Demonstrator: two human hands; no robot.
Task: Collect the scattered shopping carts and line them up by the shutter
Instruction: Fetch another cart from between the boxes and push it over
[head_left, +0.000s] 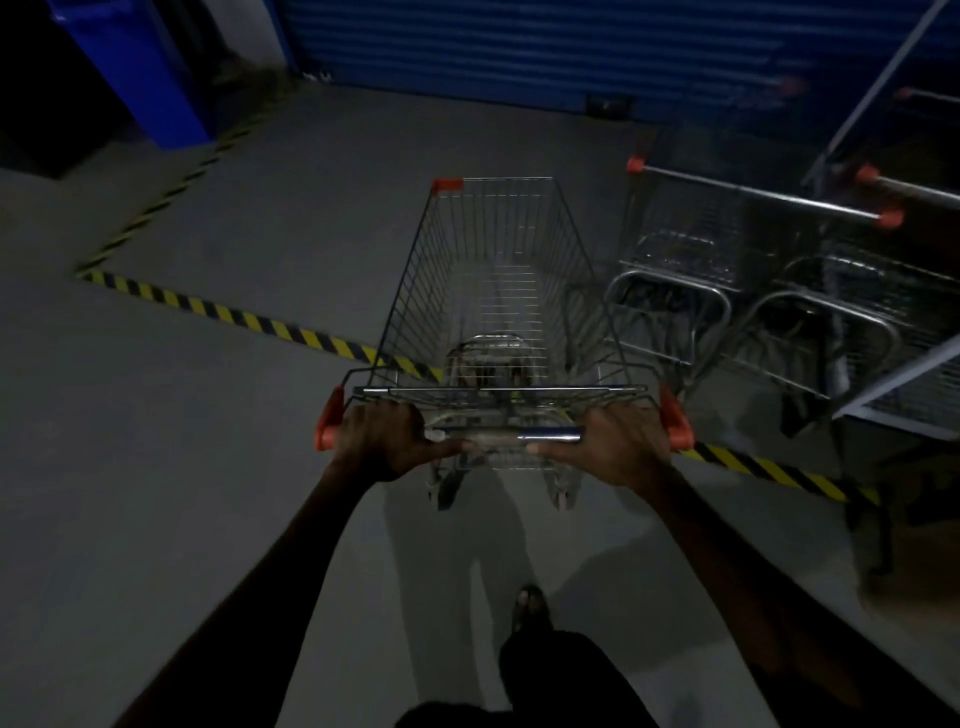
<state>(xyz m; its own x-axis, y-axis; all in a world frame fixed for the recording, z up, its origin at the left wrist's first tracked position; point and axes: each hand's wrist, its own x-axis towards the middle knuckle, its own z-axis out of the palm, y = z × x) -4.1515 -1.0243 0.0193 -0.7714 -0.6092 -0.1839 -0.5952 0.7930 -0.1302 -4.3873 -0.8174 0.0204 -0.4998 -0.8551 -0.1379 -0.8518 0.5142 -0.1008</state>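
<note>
A wire shopping cart (498, 270) with orange corner caps stands in front of me, its nose pointing at the blue roller shutter (545, 47). My left hand (387, 439) grips the left end of the cart's handle bar (511, 435). My right hand (615, 447) grips the right end. The basket holds nothing. To the right, two more carts (727, 244) stand side by side near the shutter, their orange-capped handles facing me. The scene is dim.
Yellow-black hazard tape (244, 318) crosses the grey floor under the cart and runs back along the left. A blue bin (140, 67) stands at the far left. A metal frame (893, 395) juts in at the right edge. My foot (530, 605) steps forward below.
</note>
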